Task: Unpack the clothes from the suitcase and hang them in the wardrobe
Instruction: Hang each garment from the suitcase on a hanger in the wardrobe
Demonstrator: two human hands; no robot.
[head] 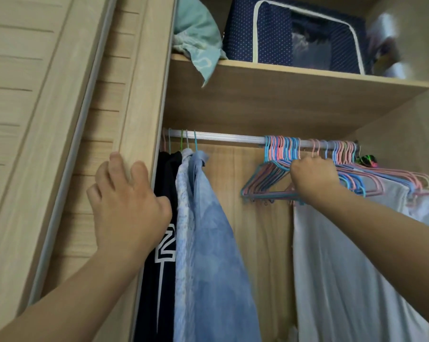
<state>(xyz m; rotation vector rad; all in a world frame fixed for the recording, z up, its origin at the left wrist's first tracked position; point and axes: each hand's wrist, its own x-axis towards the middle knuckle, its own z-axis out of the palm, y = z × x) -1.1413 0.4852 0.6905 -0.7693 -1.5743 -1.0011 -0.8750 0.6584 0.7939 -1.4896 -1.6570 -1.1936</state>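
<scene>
I look up into an open wooden wardrobe with a metal rail (228, 138). On the rail's left hang a black garment with white print (165, 245), a pale patterned shirt (183, 218) and a blue shirt (215, 243). A bunch of empty pink and blue hangers (270, 178) crowds the rail's right half. My right hand (313, 177) grips a pink hanger among them, just under the rail. A white garment (344, 267) hangs below that hand. My left hand (127, 201) rests with spread fingers on the edge of the sliding door (134, 99). No suitcase is in view.
Above the rail a shelf (282, 95) carries a teal cloth (196, 38), a navy dotted storage box (294, 38) and a shiny wrapped bundle (386, 45). The slatted door panel (30, 119) fills the left. A bare stretch of rail lies between the shirts and the hangers.
</scene>
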